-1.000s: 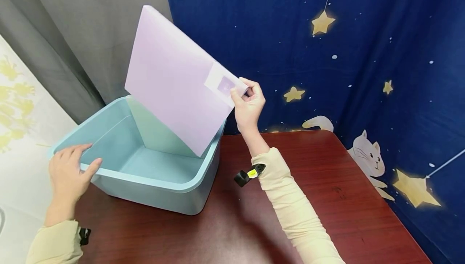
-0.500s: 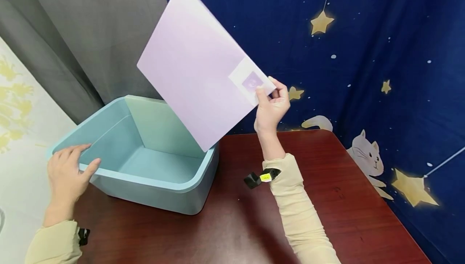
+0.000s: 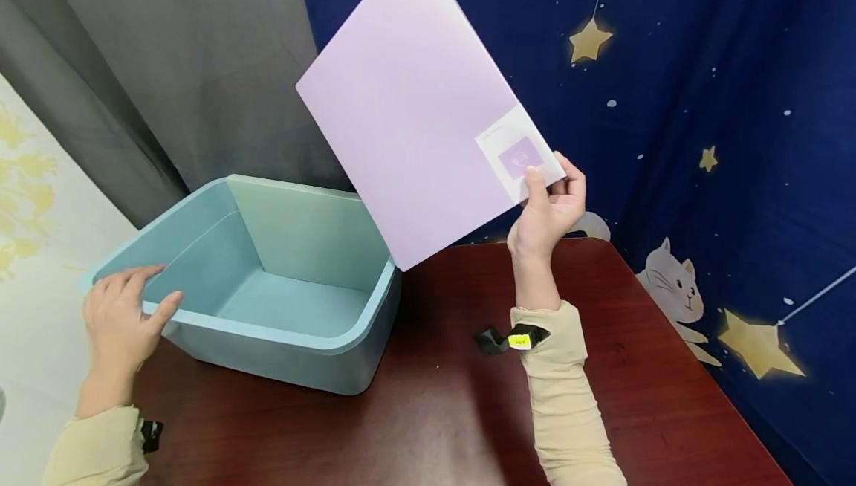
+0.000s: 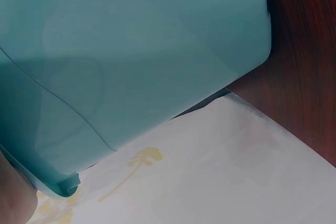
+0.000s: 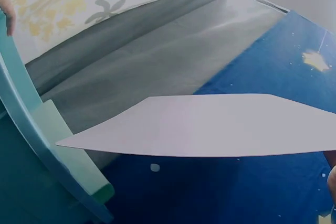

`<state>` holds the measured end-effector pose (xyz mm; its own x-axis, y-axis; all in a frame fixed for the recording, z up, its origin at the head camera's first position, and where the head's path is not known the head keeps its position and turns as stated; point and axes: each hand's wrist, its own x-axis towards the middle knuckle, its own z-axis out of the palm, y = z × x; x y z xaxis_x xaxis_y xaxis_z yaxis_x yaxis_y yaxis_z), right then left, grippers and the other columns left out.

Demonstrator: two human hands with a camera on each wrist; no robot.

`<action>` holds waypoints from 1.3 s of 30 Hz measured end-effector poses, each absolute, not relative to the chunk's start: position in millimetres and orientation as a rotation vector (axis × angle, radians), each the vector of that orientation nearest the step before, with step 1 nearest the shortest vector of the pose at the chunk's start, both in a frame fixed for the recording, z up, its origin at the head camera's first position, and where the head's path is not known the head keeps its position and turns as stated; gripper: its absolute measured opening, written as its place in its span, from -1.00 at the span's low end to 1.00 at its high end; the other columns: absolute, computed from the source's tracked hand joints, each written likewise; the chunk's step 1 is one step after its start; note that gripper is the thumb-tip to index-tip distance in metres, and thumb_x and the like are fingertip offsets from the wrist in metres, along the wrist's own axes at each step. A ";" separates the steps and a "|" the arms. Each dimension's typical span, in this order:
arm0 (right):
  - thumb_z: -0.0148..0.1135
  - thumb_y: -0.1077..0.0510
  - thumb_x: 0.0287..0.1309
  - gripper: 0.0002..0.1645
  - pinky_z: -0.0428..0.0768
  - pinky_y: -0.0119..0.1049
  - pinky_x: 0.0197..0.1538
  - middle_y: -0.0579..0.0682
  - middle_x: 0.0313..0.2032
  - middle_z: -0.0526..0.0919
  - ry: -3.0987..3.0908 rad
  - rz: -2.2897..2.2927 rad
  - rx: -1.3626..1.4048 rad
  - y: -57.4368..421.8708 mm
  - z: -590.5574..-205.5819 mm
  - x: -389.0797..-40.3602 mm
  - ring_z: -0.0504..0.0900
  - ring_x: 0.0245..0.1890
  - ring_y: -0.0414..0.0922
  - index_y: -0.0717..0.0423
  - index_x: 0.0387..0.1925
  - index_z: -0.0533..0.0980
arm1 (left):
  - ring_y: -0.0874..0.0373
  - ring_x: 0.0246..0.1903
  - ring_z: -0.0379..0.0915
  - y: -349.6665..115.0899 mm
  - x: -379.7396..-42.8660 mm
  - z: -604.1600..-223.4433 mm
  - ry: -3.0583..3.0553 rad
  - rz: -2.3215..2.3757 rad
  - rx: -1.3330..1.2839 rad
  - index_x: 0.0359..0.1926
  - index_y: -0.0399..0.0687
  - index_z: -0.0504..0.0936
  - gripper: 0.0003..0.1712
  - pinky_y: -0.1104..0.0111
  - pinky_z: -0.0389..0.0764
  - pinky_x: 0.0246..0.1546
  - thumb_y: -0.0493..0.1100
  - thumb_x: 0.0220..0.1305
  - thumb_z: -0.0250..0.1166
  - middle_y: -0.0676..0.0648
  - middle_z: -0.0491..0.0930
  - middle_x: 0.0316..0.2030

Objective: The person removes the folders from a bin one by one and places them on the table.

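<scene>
In the head view my right hand [image 3: 548,207] pinches a lilac file folder [image 3: 408,99] at its lower right corner, thumb in front and fingers behind. A white label [image 3: 491,148] with a purple square sits beside the thumb. The folder is tilted in the air, its lowest corner overlapping the right rim of a blue plastic bin [image 3: 267,330]. My left hand [image 3: 120,319] rests over the bin's near left corner, fingers extended across the rim. A pale green, folder-like panel [image 3: 307,237] leans on the bin's far wall. The right wrist view shows the folder [image 5: 205,127] nearly edge-on.
The bin stands on a reddish-brown wooden table [image 3: 455,412], close to its left side. Behind hang a grey curtain [image 3: 187,55] and a dark blue curtain [image 3: 649,144] with stars and a cat. A white patterned cloth [image 3: 47,233] lies at the left.
My right hand has drawn the lilac folder up and to the right, out from over the bin, uncovering more of the green panel. The left hand stays at the bin's corner.
</scene>
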<state>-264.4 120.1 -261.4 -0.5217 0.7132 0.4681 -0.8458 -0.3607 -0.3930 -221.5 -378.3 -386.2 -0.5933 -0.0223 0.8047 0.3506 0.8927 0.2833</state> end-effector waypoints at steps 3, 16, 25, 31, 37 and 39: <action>0.04 0.61 -0.17 -0.62 0.63 -0.25 -0.35 0.23 -0.31 0.56 -0.683 1.990 0.248 126.5 -262.3 -261.5 0.60 -0.30 0.05 0.31 -0.24 0.43 | -0.35 -0.10 0.25 -378.9 -221.5 -386.9 -2.159 -0.521 -0.231 -0.09 -0.34 0.55 -0.22 -0.14 0.14 -0.11 0.33 0.06 0.10 -0.40 0.48 -0.15; 0.08 0.60 -0.20 -0.63 0.61 -0.18 -0.31 0.30 -0.29 0.54 -0.591 1.938 0.155 160.6 -279.0 -248.1 0.58 -0.29 0.11 0.35 -0.25 0.43 | -0.37 -0.14 0.28 -377.6 -222.8 -388.1 -2.100 -0.515 -0.253 -0.13 -0.35 0.57 -0.16 -0.16 0.16 -0.13 0.39 0.05 0.06 -0.41 0.50 -0.18; 0.10 0.61 -0.22 -0.63 0.61 -0.18 -0.28 0.33 -0.26 0.53 -0.563 1.923 0.097 179.8 -295.4 -239.1 0.57 -0.24 0.13 0.37 -0.26 0.41 | -0.36 -0.13 0.28 -376.0 -221.2 -387.0 -2.120 -0.516 -0.249 -0.11 -0.35 0.57 -0.18 -0.16 0.17 -0.13 0.38 0.06 0.07 -0.40 0.49 -0.17; 0.11 0.62 -0.22 -0.63 0.60 -0.20 -0.29 0.32 -0.28 0.53 -0.574 1.892 0.100 187.3 -306.0 -235.6 0.57 -0.26 0.12 0.37 -0.26 0.41 | -0.37 -0.12 0.27 -375.0 -219.7 -385.5 -2.130 -0.527 -0.244 -0.11 -0.35 0.56 -0.18 -0.16 0.15 -0.12 0.36 0.05 0.08 -0.41 0.49 -0.16; 0.09 0.62 -0.19 -0.65 0.60 -0.23 -0.28 0.31 -0.29 0.53 -0.627 1.846 0.085 193.0 -316.5 -231.9 0.56 -0.24 0.11 0.37 -0.26 0.42 | -0.36 -0.12 0.27 -376.6 -220.2 -386.9 -2.128 -0.535 -0.242 -0.11 -0.34 0.56 -0.19 -0.16 0.15 -0.11 0.36 0.04 0.09 -0.41 0.49 -0.16; 0.07 0.63 -0.20 -0.65 0.59 -0.24 -0.29 0.30 -0.29 0.53 -0.633 1.844 0.068 194.2 -320.4 -230.9 0.56 -0.24 0.10 0.37 -0.27 0.43 | -0.36 -0.12 0.27 -377.4 -220.8 -387.4 -2.124 -0.528 -0.242 -0.11 -0.34 0.57 -0.18 -0.15 0.15 -0.12 0.37 0.04 0.09 -0.40 0.49 -0.16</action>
<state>-230.9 194.2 -320.4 -0.3695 0.8622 0.3464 -0.8932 -0.2268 -0.3883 -220.8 -377.4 -387.4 -0.5709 -0.0249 0.8206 0.3619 0.8895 0.2788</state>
